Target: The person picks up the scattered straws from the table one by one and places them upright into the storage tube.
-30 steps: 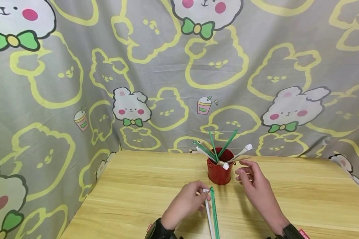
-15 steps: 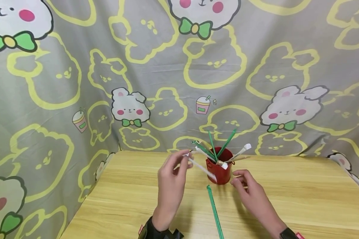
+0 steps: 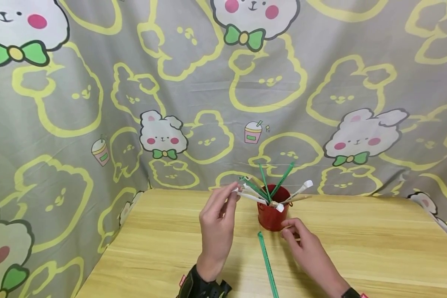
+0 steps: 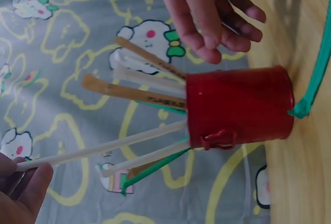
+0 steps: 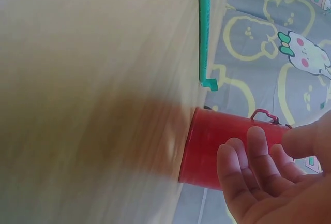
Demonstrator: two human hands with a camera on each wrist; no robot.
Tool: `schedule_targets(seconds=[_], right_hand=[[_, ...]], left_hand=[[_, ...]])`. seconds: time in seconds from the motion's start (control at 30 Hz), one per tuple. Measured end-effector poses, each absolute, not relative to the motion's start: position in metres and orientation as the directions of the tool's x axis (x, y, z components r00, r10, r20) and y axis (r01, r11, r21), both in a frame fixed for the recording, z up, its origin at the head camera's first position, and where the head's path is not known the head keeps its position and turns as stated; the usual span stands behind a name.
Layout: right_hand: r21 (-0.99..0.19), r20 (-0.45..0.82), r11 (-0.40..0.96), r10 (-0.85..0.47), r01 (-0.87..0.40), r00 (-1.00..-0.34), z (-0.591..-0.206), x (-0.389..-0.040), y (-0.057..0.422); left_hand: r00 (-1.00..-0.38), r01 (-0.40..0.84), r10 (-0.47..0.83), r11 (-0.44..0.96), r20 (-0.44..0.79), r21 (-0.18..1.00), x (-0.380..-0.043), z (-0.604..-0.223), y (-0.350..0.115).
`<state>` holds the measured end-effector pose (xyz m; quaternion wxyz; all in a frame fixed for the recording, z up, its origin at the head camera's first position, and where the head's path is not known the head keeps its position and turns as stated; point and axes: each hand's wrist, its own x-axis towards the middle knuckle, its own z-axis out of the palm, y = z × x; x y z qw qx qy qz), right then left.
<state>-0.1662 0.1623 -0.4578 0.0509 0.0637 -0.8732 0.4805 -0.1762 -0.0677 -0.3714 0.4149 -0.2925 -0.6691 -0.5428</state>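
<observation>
Between thumb and fingers, my left hand (image 3: 219,223) pinches one end of a white paper-wrapped straw (image 4: 103,148). The straw's other end is at the rim of a small red bucket (image 3: 272,217); how deep it reaches is hidden. Several wrapped straws, some green (image 3: 284,179), some white (image 3: 299,189) and some brown (image 4: 132,90), lean in the bucket. My right hand (image 3: 301,244) is by the bucket's lower right side, fingers loosely bent and holding nothing; whether it touches the bucket I cannot tell. A green wrapped straw (image 3: 268,265) lies on the table in front of the bucket.
The wooden table (image 3: 152,240) ends at a grey curtain (image 3: 205,91) printed with rabbits and yellow outlines. It hangs behind and to the left. The bucket has a small red handle lug (image 4: 220,139) on its side.
My left hand has lifted the white straw off the table from beside the green one and brought its end to the bucket's rim. My right hand has shifted slightly down and left.
</observation>
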Motion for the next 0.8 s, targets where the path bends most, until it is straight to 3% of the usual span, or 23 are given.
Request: schedule_targets(seconds=[0.2,0.37,0.63,0.8], right_hand=[[-0.850,0.120,0.509,-0.066,-0.137,-0.991,-0.462,-0.163,0.156],[-0.861,0.043,0.498,-0.133,-0.104,-0.990,-0.466,-0.160,0.148],[-0.790,-0.008,0.587,-0.299,-0.177,-0.954,-0.470,-0.159,0.133],[-0.755,0.011,0.634,-0.242,-0.167,-0.970,-0.471,-0.158,0.124]], left_hand=[[-0.509,0.817,0.013,0.323,0.861,0.478,-0.186,-0.380,-0.062],[-0.597,0.768,0.104,0.360,0.796,0.529,-0.190,-0.388,-0.060],[-0.815,0.574,0.308,0.536,0.490,0.619,-0.193,-0.395,-0.057],[-0.869,0.494,0.365,0.600,0.334,0.630,-0.193,-0.401,-0.057]])
